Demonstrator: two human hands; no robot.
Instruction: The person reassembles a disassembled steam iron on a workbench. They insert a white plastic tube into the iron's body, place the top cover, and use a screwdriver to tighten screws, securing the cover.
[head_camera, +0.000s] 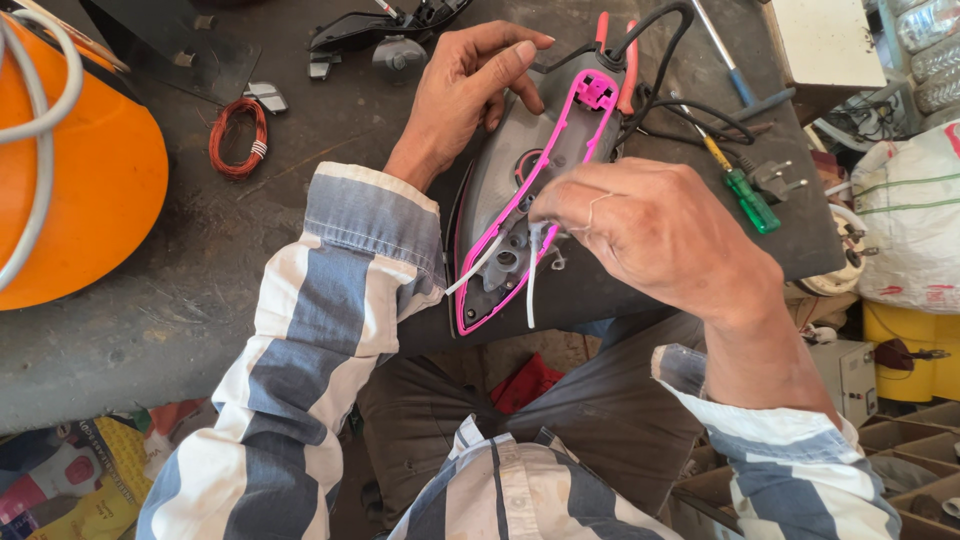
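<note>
Left hand (465, 85): resting on the upper left edge of the opened iron (535, 190), fingers curled over its rim.
Right hand (640, 225): fingertips pinching white wires (530, 275) over the iron's middle.
Iron: grey shell with pink trim, lying open on the dark workbench (200, 260).
Beside the iron: green-handled screwdriver (745, 195), red-handled pliers (628, 70), black cable and plug (778, 180).
Further left: coil of red wire (238, 138), orange dome-shaped object (80, 170).
Sleeves: striped grey and white.

Right fingertips (548, 212) behind white wires (531, 270)
</note>
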